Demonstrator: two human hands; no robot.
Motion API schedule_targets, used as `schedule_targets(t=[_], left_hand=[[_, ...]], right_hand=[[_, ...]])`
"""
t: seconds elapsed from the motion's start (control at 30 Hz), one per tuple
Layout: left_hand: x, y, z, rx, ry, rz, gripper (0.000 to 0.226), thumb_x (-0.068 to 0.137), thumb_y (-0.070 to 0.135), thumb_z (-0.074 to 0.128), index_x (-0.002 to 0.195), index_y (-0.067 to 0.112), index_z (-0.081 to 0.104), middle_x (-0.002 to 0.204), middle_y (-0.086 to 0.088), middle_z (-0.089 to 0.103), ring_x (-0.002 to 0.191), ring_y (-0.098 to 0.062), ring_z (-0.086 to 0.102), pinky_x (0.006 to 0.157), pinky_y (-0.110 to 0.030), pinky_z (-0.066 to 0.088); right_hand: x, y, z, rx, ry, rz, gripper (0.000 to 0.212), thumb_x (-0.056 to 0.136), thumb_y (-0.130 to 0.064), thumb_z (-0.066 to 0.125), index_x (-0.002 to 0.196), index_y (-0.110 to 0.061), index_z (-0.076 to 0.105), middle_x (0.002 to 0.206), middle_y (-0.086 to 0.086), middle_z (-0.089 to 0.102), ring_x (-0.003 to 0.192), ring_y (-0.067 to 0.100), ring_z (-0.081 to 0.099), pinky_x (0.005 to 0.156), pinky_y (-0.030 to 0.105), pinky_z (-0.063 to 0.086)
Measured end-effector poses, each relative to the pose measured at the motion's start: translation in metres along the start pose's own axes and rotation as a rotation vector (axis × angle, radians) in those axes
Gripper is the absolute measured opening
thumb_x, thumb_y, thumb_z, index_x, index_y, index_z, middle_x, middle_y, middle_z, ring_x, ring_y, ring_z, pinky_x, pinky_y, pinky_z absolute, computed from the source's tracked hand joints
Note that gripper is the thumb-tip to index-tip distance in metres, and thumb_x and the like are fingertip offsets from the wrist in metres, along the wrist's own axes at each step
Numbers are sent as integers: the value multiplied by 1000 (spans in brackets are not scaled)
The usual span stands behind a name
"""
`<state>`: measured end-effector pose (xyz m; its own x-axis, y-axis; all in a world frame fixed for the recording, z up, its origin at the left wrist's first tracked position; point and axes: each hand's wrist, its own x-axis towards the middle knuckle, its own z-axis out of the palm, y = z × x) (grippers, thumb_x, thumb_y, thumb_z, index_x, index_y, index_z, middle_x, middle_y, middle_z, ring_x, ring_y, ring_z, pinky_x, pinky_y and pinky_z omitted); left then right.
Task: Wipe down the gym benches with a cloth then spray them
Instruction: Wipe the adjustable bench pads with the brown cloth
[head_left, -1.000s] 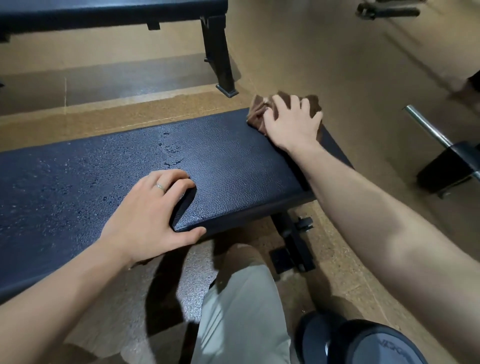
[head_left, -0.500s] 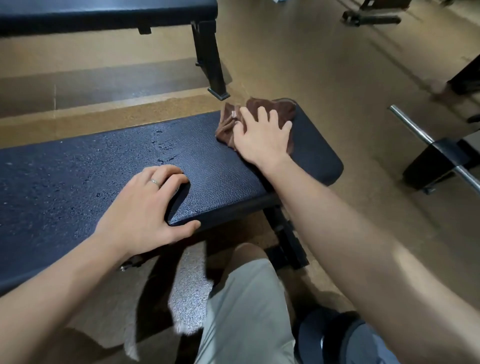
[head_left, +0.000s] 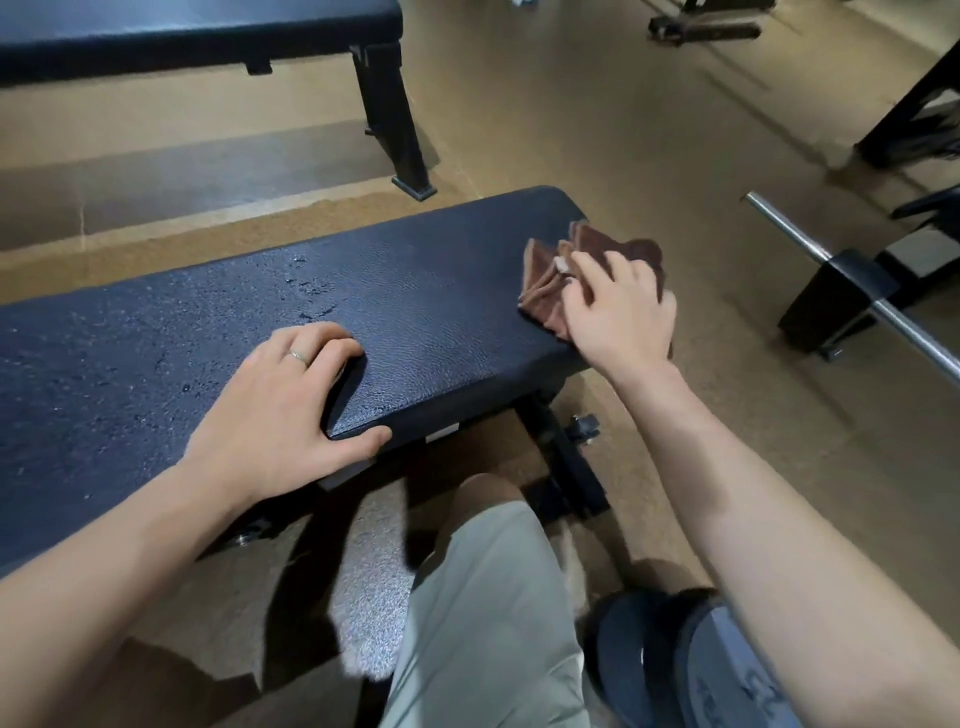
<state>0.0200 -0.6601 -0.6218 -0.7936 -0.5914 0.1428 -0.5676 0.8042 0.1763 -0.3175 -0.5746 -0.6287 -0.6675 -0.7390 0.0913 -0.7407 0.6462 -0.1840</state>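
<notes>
The left hand lies flat on the near edge of the counter, fingers spread and holding nothing, thumb hooked over the padded edge; a ring sits on 1 finger. The right hand presses a crumpled brown cloth at the counter's right end, fingers loosely curled over it, part of the cloth hanging past the edge. Droplets bead on the pad left of the cloth. A 2nd bench stands beyond. A steel bar lies on the floor to the right.
</notes>
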Motion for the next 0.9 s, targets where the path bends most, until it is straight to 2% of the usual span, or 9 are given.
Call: schedule_targets(t=[0.1,0.17,0.27,0.37,0.5,0.6,0.67,0.77,0.9], left_hand=[[1,0,0,14,-2,-1,81,76,76,57,129,15,56,134,-2,52,123,-30,48,108,-47,41],[1,-1,0,17,-5,1,81,75,76,57,129,15,56,134,-2,52,122,-30,48,107,-48,42],[3,-1,0,44,-9,16,81,75,76,57,127,14,56,132,-3,52,120,-31,49,105,-48,43],[9,1,-4,105,-24,31,82,74,80,54,124,14,56,126,-5,54,112,-33,51,97,-47,45],[37,17,-8,69,13,21,88,77,81,51,139,19,47,128,-6,53,114,-32,52,100,-46,44],[54,26,4,19,-1,-36,86,79,85,43,138,21,49,132,-6,52,121,-32,49,107,-45,40],[56,28,13,-15,3,-88,80,80,85,41,131,24,53,133,-3,50,125,-31,46,111,-46,36],[57,28,17,-46,28,-114,73,81,82,45,126,25,54,133,-1,49,127,-29,44,113,-47,34],[57,28,17,-47,44,-114,72,80,80,48,126,24,54,132,0,49,127,-29,44,114,-47,34]], right_hand=[[-22,-28,10,-5,113,108,50,100,-47,31,145,-37,52,152,2,50,144,28,36,120,64,16],[-64,-67,17,23,247,-10,47,97,-43,39,136,-32,63,140,4,60,134,29,47,119,62,19],[-102,-103,29,137,264,-159,45,95,-40,45,132,-30,69,140,5,63,135,29,50,121,59,18],[-84,-76,25,166,275,-264,41,96,-40,48,128,-30,71,136,2,65,131,25,54,119,54,25],[-26,-1,9,46,150,-26,49,99,-47,36,139,-33,60,149,-1,55,144,22,40,124,57,17],[-6,-2,10,83,159,178,50,98,-49,35,139,-35,59,152,-2,51,147,23,34,124,60,13],[-20,-19,16,117,185,225,51,98,-47,37,142,-34,57,154,1,49,149,26,30,124,61,11],[-76,-52,26,143,288,114,52,95,-43,39,142,-31,60,153,4,50,149,30,33,123,63,15],[-91,-58,22,99,196,-114,51,97,-43,40,145,-34,56,154,1,50,148,25,34,125,58,12]])
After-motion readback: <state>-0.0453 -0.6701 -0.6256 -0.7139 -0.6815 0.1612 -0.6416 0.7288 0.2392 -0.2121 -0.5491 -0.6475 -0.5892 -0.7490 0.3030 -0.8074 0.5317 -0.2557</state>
